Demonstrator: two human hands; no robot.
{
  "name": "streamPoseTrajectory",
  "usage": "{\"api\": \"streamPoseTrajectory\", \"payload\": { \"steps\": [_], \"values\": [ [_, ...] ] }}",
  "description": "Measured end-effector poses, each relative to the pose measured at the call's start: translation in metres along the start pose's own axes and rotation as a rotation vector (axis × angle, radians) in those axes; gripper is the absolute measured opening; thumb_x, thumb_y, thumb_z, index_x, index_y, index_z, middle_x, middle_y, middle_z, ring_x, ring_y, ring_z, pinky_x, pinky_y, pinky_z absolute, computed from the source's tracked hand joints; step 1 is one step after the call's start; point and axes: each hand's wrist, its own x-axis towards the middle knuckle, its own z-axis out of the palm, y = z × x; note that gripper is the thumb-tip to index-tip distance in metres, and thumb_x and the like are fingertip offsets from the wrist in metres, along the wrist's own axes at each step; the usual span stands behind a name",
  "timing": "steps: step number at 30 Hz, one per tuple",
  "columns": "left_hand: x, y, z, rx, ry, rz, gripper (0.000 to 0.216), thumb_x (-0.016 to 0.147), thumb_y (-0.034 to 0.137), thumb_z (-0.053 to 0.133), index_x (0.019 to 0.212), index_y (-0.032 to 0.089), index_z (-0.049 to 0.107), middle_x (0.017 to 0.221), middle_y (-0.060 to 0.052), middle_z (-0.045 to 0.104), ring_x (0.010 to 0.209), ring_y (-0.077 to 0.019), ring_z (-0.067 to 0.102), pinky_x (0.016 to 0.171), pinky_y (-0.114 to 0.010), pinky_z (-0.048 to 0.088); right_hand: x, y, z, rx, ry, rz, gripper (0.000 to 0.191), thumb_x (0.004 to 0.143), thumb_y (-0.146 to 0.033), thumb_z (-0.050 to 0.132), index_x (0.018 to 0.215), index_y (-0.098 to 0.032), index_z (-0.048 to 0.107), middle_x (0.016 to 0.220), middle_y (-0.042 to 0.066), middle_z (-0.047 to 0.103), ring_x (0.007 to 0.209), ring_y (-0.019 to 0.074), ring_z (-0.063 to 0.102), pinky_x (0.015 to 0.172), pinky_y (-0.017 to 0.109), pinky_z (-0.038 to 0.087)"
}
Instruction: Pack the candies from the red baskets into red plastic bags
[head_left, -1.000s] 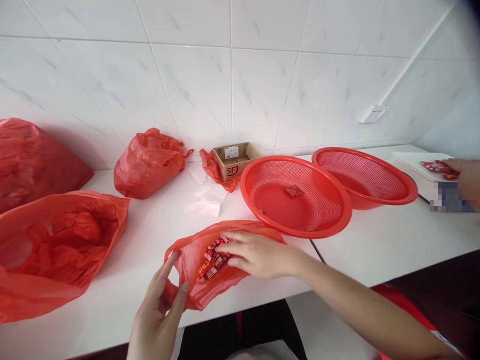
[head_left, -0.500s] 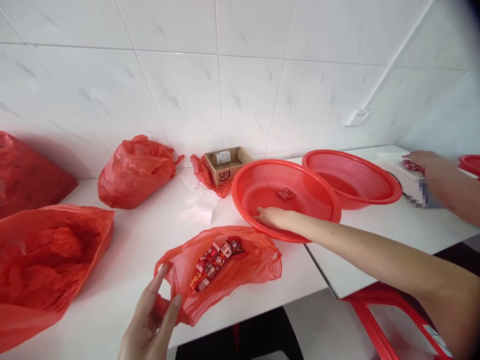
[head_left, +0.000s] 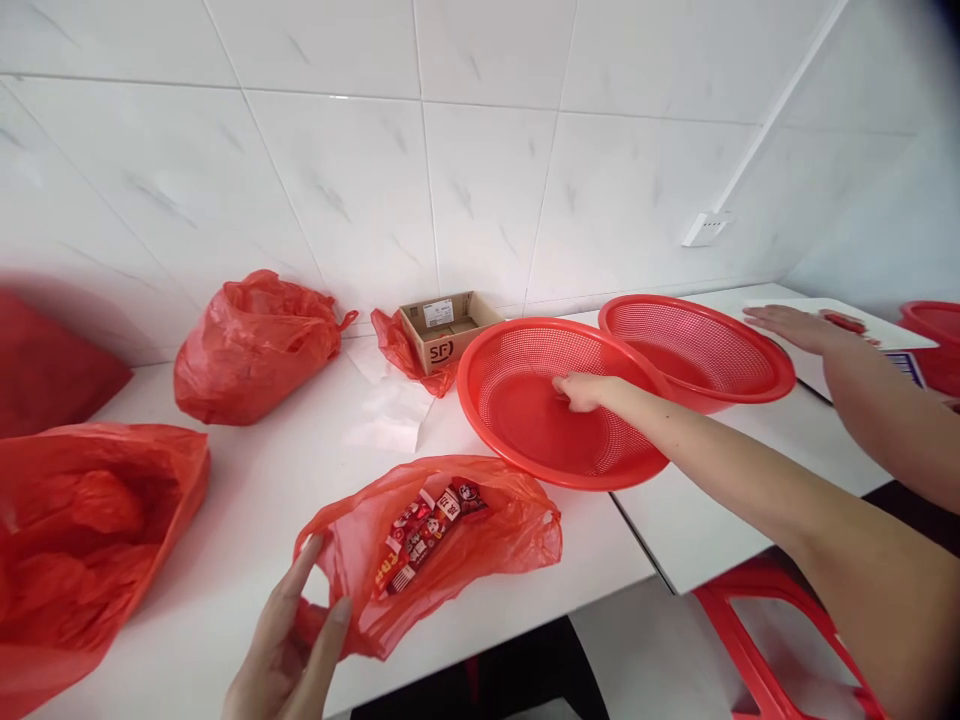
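Head view. The small open cardboard box [head_left: 442,328] at the wall carries "SF" printed on its front panel and a white shipping label inside; the label text is too small to read. The wrapped candies [head_left: 424,527] in the near red plastic bag [head_left: 465,550] show red-and-white print, not legible.

The bag lies close to the front edge of the white worktop [head_left: 285,480]; bare surface lies between it and the knotted red bag [head_left: 251,345] at the wall. The near red mesh basket [head_left: 559,400] overhangs the seam to the adjoining worktop section, and its rim overlaps the second red basket [head_left: 694,345].

The left hand [head_left: 289,650] pinches the bag's mouth edge between thumb and fingers, holding it open. The right hand [head_left: 581,390] is inside the near basket, fingers curled down onto the mesh; whether they grip anything cannot be told. Another person's hand [head_left: 791,325] lies flat, fingers spread, at far right.
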Motion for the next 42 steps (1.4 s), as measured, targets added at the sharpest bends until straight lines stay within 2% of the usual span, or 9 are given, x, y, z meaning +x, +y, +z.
{"api": "streamPoseTrajectory", "payload": {
  "steps": [5,8,11,17,22,28,34,39,42],
  "values": [
    [-0.001,-0.003,-0.004,-0.016,-0.034,-0.002,0.076,0.077,0.059,0.064,0.143,0.026,0.048,0.066,0.004,0.053,0.066,-0.0168,0.056,0.081,-0.032,0.046,-0.05,-0.044,-0.028,0.266,0.082,-0.245,0.022,0.087,-0.018,0.054,0.109,-0.02,0.052,0.101,0.006,0.064,0.076,0.0149,0.065,0.068,0.028,0.052],
    [0.0,-0.004,-0.003,-0.007,-0.038,0.009,0.072,0.078,0.056,0.064,0.142,0.028,0.049,0.066,0.005,0.05,0.065,-0.0155,0.053,0.077,-0.031,0.046,-0.102,-0.093,-0.027,0.654,0.103,-0.604,0.024,0.089,-0.029,0.056,0.111,-0.022,0.052,0.101,0.004,0.065,0.073,0.0129,0.065,0.068,0.029,0.054],
    [0.0,-0.002,0.0,-0.016,-0.036,0.019,0.067,0.081,0.054,0.062,0.142,0.031,0.048,0.065,0.006,0.046,0.061,-0.0135,0.048,0.069,-0.028,0.044,-0.137,-0.141,0.004,0.625,0.004,-0.798,0.023,0.088,-0.026,0.06,0.11,-0.024,0.06,0.098,0.001,0.068,0.081,0.0145,0.065,0.074,0.029,0.053],
    [-0.003,0.004,-0.002,0.008,-0.007,0.099,0.066,0.079,0.051,0.065,0.141,0.032,0.05,0.065,0.005,0.049,0.055,-0.0132,0.046,0.06,-0.028,0.044,-0.121,-0.181,0.071,0.51,0.16,-0.694,0.031,0.093,-0.022,0.055,0.123,-0.023,0.062,0.128,0.008,0.061,0.119,0.0227,0.057,0.102,0.039,0.045],
    [-0.003,0.002,-0.008,-0.002,-0.011,0.122,0.062,0.081,0.047,0.064,0.14,0.031,0.051,0.074,0.002,0.052,0.059,-0.0136,0.048,0.063,-0.029,0.047,-0.121,-0.175,0.065,0.522,0.241,-0.688,0.037,0.099,-0.025,0.043,0.134,-0.024,0.052,0.134,0.009,0.058,0.122,0.0223,0.055,0.101,0.042,0.047],
    [0.004,0.0,-0.018,-0.231,0.046,0.108,0.069,0.076,0.042,0.072,0.14,0.036,0.047,0.11,-0.002,0.058,0.073,-0.0113,0.056,0.069,-0.025,0.056,-0.155,-0.15,0.059,0.484,0.337,-0.707,0.034,0.097,-0.021,0.045,0.127,-0.028,0.058,0.129,0.003,0.063,0.117,0.0181,0.06,0.1,0.038,0.049],
    [0.0,0.003,-0.019,-0.304,0.047,0.039,0.07,0.077,0.041,0.072,0.14,0.027,0.047,0.087,-0.001,0.061,0.078,-0.0151,0.059,0.07,-0.024,0.054,-0.168,-0.09,0.08,0.27,0.795,-0.536,0.025,0.096,-0.032,0.052,0.114,-0.024,0.066,0.12,0.009,0.064,0.112,0.0232,0.061,0.091,0.04,0.053],
    [-0.001,0.001,-0.014,-0.3,0.043,0.041,0.059,0.078,0.046,0.069,0.13,0.024,0.052,0.085,-0.001,0.062,0.079,-0.0165,0.058,0.077,-0.029,0.051,-0.154,-0.033,0.099,0.061,0.74,-0.384,0.03,0.1,-0.038,0.044,0.113,-0.022,0.066,0.105,0.009,0.072,0.095,0.0269,0.068,0.075,0.043,0.052],
    [-0.002,0.004,-0.012,-0.285,0.052,0.063,0.052,0.077,0.047,0.068,0.122,0.025,0.055,0.085,-0.001,0.062,0.083,-0.0182,0.059,0.078,-0.03,0.05,-0.146,-0.017,0.099,0.047,0.814,-0.293,0.031,0.1,-0.038,0.044,0.11,-0.02,0.067,0.105,0.01,0.072,0.093,0.0278,0.068,0.077,0.043,0.051]
  ]
}}
